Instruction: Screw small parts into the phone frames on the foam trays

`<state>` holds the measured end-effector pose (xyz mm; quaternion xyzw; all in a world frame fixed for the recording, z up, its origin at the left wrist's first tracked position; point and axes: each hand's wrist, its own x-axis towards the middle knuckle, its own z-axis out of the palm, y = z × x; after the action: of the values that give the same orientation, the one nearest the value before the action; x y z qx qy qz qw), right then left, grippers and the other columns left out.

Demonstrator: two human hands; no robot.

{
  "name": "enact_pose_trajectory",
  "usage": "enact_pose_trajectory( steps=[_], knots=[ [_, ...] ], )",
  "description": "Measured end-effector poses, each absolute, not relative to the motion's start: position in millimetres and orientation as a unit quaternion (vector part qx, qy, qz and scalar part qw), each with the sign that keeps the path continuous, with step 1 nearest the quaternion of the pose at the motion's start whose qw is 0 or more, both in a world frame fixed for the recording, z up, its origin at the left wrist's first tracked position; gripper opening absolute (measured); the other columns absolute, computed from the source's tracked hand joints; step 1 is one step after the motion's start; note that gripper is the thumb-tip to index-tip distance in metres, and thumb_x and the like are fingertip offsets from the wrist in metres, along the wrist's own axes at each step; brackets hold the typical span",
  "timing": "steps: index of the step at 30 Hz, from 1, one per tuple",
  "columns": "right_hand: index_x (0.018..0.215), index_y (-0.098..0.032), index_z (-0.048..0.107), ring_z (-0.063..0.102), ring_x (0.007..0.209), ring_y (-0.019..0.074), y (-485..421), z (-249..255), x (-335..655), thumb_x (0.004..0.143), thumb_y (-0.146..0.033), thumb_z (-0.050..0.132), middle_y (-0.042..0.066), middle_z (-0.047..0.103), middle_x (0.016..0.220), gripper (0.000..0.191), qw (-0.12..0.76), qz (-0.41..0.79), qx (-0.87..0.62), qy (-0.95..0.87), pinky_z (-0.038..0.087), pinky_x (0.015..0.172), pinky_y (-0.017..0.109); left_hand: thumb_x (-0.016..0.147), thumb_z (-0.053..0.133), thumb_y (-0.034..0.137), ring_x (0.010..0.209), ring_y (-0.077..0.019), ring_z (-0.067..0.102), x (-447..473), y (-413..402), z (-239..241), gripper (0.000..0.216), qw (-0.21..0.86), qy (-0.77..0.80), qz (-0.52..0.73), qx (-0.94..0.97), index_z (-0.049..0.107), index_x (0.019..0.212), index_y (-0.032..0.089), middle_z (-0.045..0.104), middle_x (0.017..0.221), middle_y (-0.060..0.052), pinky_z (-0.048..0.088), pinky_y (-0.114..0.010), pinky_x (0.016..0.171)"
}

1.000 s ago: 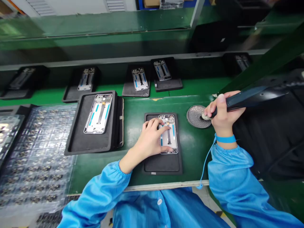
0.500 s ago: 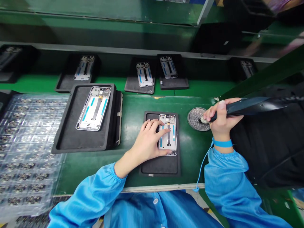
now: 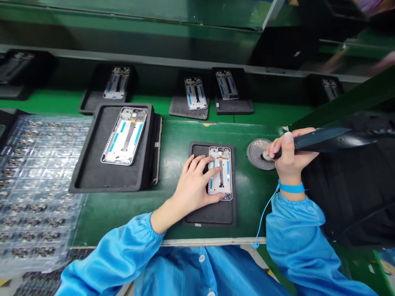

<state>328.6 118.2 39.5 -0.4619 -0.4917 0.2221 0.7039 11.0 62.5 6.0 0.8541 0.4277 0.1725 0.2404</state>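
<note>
Overhead, left hand (image 3: 193, 187) on phone frame (image 3: 224, 185), right hand (image 3: 290, 158), soldering iron (image 3: 321, 139)

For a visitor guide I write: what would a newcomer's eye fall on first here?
First, the left hand resting on a white phone frame on a black mat, mid-bench. The right hand holds a black tool, its tip on a round mesh disc. At far left lies a clear tray of small parts.

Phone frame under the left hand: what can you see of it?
The phone frame is a slim rectangle with a silver metal-looking rim, white inner panel, blue strips, a dark central strip and small parts at its far end. It lies flat, lengthwise, on a black mat on a green bench. The spread fingers of the left hand rest on it.
</note>
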Motion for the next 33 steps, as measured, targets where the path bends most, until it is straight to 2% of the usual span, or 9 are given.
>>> enact_pose_trajectory(
  steps=[5, 9, 14, 20, 29, 33],
  knots=[
    [0.106, -0.034, 0.063, 0.054, 0.047, 0.0165, 116, 50, 327, 0.106, -0.062, 0.108, -0.01, 0.059, 0.066, 0.053, 0.704, 0.225, -0.454, -0.497, 0.053, 0.045, 0.034, 0.094, 0.111, 0.067, 0.176, -0.0573, 0.058, 18, 58, 9, 0.083, 0.238, 0.462, 0.176, 0.836, 0.09, 0.168, 0.035, 0.076, 0.182, -0.018, 0.027, -0.089, 0.157],
    [0.107, -0.035, 0.061, 0.048, 0.041, 0.0166, 95, 71, 309, 0.112, -0.057, 0.102, -0.012, 0.058, 0.066, 0.046, 0.735, 0.241, -0.407, -0.486, 0.053, 0.042, 0.036, 0.098, 0.109, 0.062, 0.177, -0.0552, 0.057, 23, 59, 18, 0.081, 0.259, 0.455, 0.171, 0.835, 0.088, 0.172, 0.036, 0.072, 0.186, -0.017, 0.027, -0.088, 0.157],
    [0.107, -0.035, 0.062, 0.036, 0.031, 0.0144, 53, 81, 267, 0.119, -0.063, 0.093, -0.013, 0.062, 0.062, 0.043, 0.653, 0.384, -0.333, -0.561, 0.047, 0.034, 0.034, 0.1, 0.109, 0.053, 0.18, -0.0542, 0.054, 27, 60, 25, 0.078, 0.274, 0.453, 0.162, 0.833, 0.088, 0.172, 0.034, 0.07, 0.188, -0.018, 0.023, -0.087, 0.159],
    [0.11, -0.034, 0.065, 0.043, 0.032, 0.0136, 37, 72, 243, 0.12, -0.053, 0.094, -0.013, 0.066, 0.065, 0.035, 0.605, 0.481, -0.272, -0.573, 0.051, 0.037, 0.029, 0.096, 0.111, 0.043, 0.18, -0.054, 0.054, 32, 59, 27, 0.074, 0.286, 0.455, 0.179, 0.824, 0.091, 0.167, 0.033, 0.07, 0.187, -0.017, 0.02, -0.087, 0.16],
    [0.113, -0.034, 0.07, 0.043, 0.034, 0.0162, 33, 74, 249, 0.119, -0.05, 0.094, -0.01, 0.069, 0.066, 0.029, 0.591, 0.488, -0.279, -0.578, 0.048, 0.038, 0.034, 0.1, 0.107, 0.047, 0.182, -0.0523, 0.054, 36, 60, 26, 0.074, 0.287, 0.451, 0.166, 0.829, 0.089, 0.169, 0.03, 0.07, 0.186, -0.018, 0.016, -0.085, 0.162],
    [0.122, -0.034, 0.076, 0.054, 0.041, 0.0181, 28, 74, 253, 0.119, -0.045, 0.096, -0.008, 0.074, 0.071, 0.023, 0.586, 0.493, -0.27, -0.584, 0.058, 0.045, 0.036, 0.099, 0.11, 0.044, 0.181, -0.0546, 0.054, 37, 59, 26, 0.074, 0.286, 0.446, 0.179, 0.829, 0.09, 0.169, 0.034, 0.069, 0.188, -0.018, 0.019, -0.089, 0.16]
  ],
)
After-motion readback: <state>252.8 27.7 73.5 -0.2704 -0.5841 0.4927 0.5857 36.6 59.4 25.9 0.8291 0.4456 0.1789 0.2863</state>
